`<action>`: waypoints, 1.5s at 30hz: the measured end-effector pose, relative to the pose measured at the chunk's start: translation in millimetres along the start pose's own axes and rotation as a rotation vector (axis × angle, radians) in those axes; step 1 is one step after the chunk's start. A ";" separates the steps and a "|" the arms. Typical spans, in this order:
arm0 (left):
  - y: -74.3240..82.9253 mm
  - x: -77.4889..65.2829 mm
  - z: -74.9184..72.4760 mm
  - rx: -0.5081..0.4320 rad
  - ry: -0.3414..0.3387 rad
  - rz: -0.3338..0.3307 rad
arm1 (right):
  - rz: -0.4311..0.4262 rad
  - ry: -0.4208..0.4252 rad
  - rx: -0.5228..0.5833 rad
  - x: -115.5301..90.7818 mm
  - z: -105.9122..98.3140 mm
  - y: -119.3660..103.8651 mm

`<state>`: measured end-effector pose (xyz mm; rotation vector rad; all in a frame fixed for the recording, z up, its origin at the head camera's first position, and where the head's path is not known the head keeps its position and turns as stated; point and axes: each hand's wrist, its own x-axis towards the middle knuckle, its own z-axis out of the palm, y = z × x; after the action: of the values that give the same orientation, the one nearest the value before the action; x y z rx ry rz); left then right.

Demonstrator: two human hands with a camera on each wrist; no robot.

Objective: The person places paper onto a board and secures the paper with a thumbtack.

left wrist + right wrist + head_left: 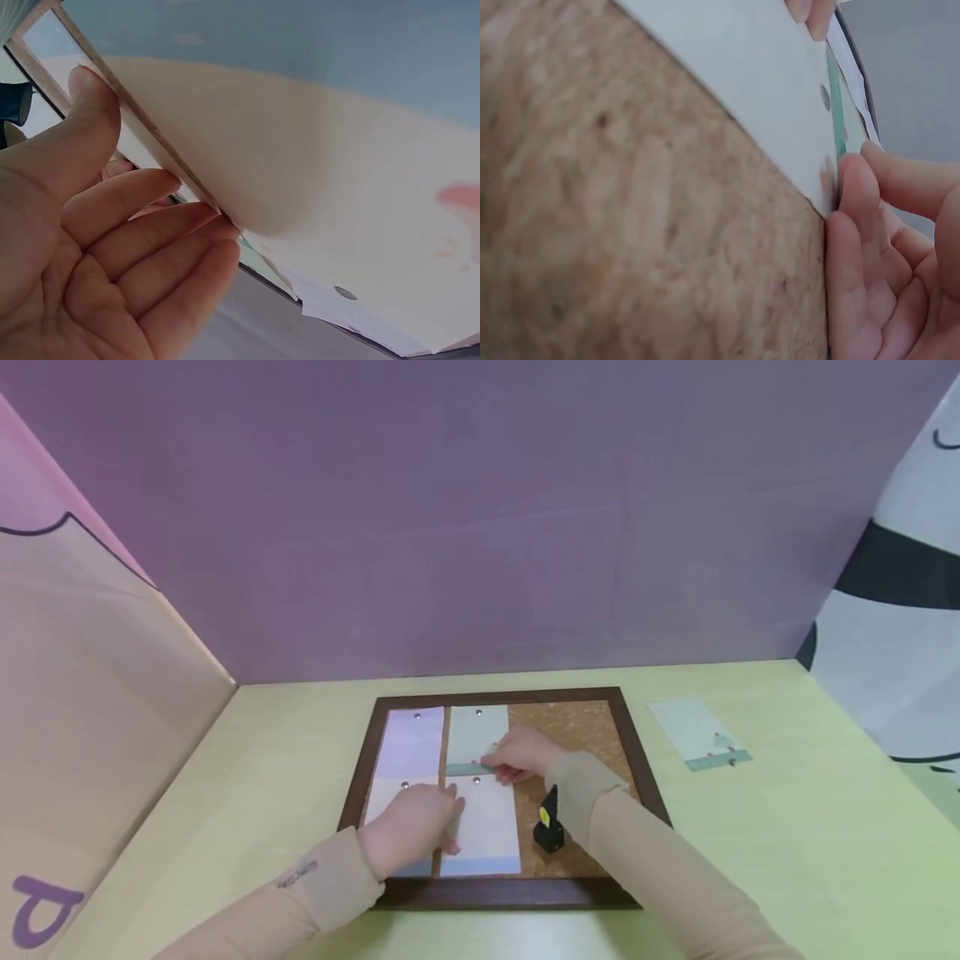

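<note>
A cork board (570, 722) in a dark wooden frame bears several cards. My right hand (525, 752) touches the lower right part of the pale green card (478, 735), its thumb and fingertips close together at the green strip. My left hand (420, 827) lies over the lower left card (375, 802), its fingertips at the left edge of the lower middle white card (483, 827). In the left wrist view, the fingers (180, 262) reach that card's edge, thumb apart from them. A lilac card (411, 743) is at upper left. Round silver pins show near the cards' top edges.
A loose card (699, 733) with a green strip lies on the pale table (787, 827), right of the board. A purple wall panel (480, 527) stands behind the table, with printed panels at both sides. A small black device (549, 835) is at my right wrist.
</note>
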<state>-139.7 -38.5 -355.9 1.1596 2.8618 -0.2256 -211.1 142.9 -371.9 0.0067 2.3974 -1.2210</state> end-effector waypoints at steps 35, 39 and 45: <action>9.1 15.2 -6.0 0.023 0.002 -0.045 | -0.090 0.007 -0.242 -25.6 -16.7 14.7; 10.2 12.2 -6.7 0.035 0.021 -0.042 | -0.104 -0.001 -0.265 -33.0 -29.5 20.9; 11.5 9.9 -5.4 0.034 0.024 -0.044 | -0.105 0.059 -0.212 -46.1 -75.4 37.9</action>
<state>-138.7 -22.7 -352.9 1.1140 2.9175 -0.2648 -191.2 232.9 -344.6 -0.1527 2.5961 -1.0177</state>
